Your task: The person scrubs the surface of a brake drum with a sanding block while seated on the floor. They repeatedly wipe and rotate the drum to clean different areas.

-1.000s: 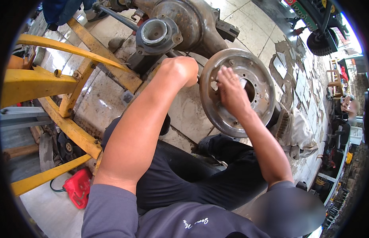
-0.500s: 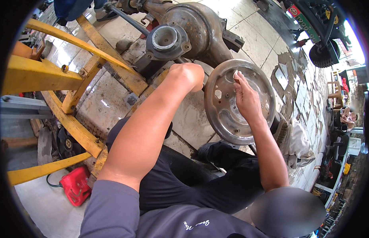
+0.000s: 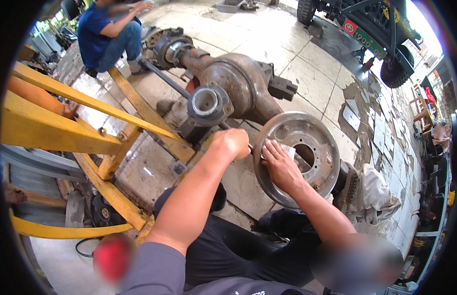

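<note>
A round rusty metal plate stands tilted in front of me, with a large hole off its middle and small bolt holes around it. My right hand lies on its left part, fingers stretched over a pale folded sheet pressed to the metal; its kind is unclear. Left of the plate, my left hand is closed around a thin dark rod, mostly hidden by the fist. Just beyond that fist sits a round grey hub flange with an open bore, beside a rusty axle housing.
A yellow steel frame fills the left side. A person in blue crouches at the far left. A vehicle with knobbly tyres stands far right. Near the plate lie a brush and a pale cloth; broken tiles lie beyond.
My right hand has moved from the plate's upper right to its left part, fingers now lying flatter. The large hole in the plate now shows. My view has tilted up; the left fist keeps its grip.
</note>
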`<state>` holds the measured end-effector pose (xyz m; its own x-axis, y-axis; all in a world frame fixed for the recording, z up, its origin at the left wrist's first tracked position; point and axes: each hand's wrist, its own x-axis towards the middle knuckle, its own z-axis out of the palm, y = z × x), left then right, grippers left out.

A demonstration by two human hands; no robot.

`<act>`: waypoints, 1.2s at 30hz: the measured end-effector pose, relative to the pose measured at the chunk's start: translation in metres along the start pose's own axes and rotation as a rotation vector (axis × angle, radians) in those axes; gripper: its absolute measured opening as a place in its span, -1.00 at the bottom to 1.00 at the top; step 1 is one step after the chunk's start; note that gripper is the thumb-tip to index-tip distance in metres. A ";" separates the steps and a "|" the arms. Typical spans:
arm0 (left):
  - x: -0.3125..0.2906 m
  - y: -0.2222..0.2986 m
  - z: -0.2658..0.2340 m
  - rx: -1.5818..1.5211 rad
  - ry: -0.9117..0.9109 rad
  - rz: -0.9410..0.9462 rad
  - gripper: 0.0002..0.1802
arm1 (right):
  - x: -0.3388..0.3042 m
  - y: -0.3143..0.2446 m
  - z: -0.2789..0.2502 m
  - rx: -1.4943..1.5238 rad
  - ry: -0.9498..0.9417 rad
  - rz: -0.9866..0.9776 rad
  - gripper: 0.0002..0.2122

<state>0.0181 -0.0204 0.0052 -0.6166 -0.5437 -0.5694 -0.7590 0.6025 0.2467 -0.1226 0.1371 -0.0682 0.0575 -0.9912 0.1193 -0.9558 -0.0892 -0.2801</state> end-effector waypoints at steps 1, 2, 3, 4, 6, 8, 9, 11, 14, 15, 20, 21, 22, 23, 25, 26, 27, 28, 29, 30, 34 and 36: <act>-0.003 0.003 -0.003 -0.013 -0.007 -0.016 -0.53 | -0.001 0.009 0.001 0.006 0.012 -0.001 -0.60; -0.003 0.004 -0.003 0.008 -0.007 -0.015 -0.52 | -0.001 0.016 0.000 0.020 0.023 0.000 -0.60; -0.003 0.004 -0.005 0.009 -0.014 -0.024 -0.52 | -0.001 0.023 -0.002 -0.013 0.051 0.056 -0.60; -0.003 0.005 -0.003 0.002 -0.030 -0.035 -0.52 | 0.000 0.024 -0.002 -0.042 0.067 0.113 -0.60; -0.001 0.008 -0.004 0.039 -0.035 -0.024 -0.52 | -0.003 0.026 0.019 -0.182 0.068 0.066 -0.61; -0.008 0.002 -0.001 -0.003 -0.045 -0.057 -0.52 | -0.002 -0.004 0.006 -0.031 -0.008 0.003 -0.61; -0.010 0.004 -0.005 -0.004 -0.052 -0.063 -0.52 | 0.001 0.004 0.002 0.007 -0.031 -0.010 -0.61; -0.015 0.010 -0.011 -0.020 -0.065 -0.071 -0.52 | 0.001 0.015 -0.007 -0.017 0.024 0.091 -0.61; -0.001 0.009 -0.003 0.011 -0.042 -0.013 -0.52 | -0.003 0.019 0.007 -0.102 0.043 0.108 -0.61; 0.001 0.010 -0.005 0.011 -0.039 -0.020 -0.52 | -0.003 0.015 0.006 -0.046 0.021 0.069 -0.60; -0.006 0.008 -0.003 -0.004 -0.009 -0.019 -0.50 | -0.001 0.018 -0.001 0.048 0.038 0.045 -0.60; -0.007 0.009 -0.003 -0.008 -0.022 -0.027 -0.50 | -0.003 0.017 0.006 0.024 0.054 0.044 -0.61; -0.006 0.005 -0.002 -0.006 -0.019 -0.017 -0.50 | 0.000 0.011 0.007 0.002 0.075 0.037 -0.62; -0.003 0.001 0.000 -0.003 -0.016 -0.008 -0.50 | -0.001 0.005 0.003 0.034 0.034 0.008 -0.62; -0.003 0.002 0.000 0.001 -0.021 -0.015 -0.52 | 0.001 0.015 0.000 0.028 0.058 0.040 -0.62; -0.006 0.007 -0.004 0.004 -0.029 -0.031 -0.54 | 0.001 0.021 -0.001 0.027 0.069 0.057 -0.62; -0.007 0.009 -0.005 0.005 -0.037 -0.046 -0.56 | 0.000 0.025 -0.002 0.022 0.092 0.110 -0.62; -0.006 0.008 -0.005 0.006 -0.040 -0.036 -0.54 | -0.001 0.022 0.001 -0.001 0.096 0.083 -0.63; -0.003 0.006 -0.004 0.006 -0.042 -0.025 -0.52 | -0.003 0.016 0.006 -0.024 0.099 0.057 -0.63; -0.002 0.005 -0.003 0.006 -0.044 -0.013 -0.50 | -0.004 0.012 0.010 -0.048 0.103 0.030 -0.64; -0.008 0.005 -0.006 -0.012 -0.045 -0.037 -0.51 | 0.003 0.020 -0.005 0.041 0.109 0.084 -0.64; -0.008 0.007 -0.007 -0.009 -0.054 -0.049 -0.52 | 0.001 0.016 -0.002 -0.009 0.096 0.061 -0.64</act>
<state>0.0163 -0.0158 0.0171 -0.5667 -0.5396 -0.6226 -0.7900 0.5704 0.2247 -0.1387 0.1345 -0.0705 -0.0282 -0.9808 0.1929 -0.9592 -0.0277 -0.2814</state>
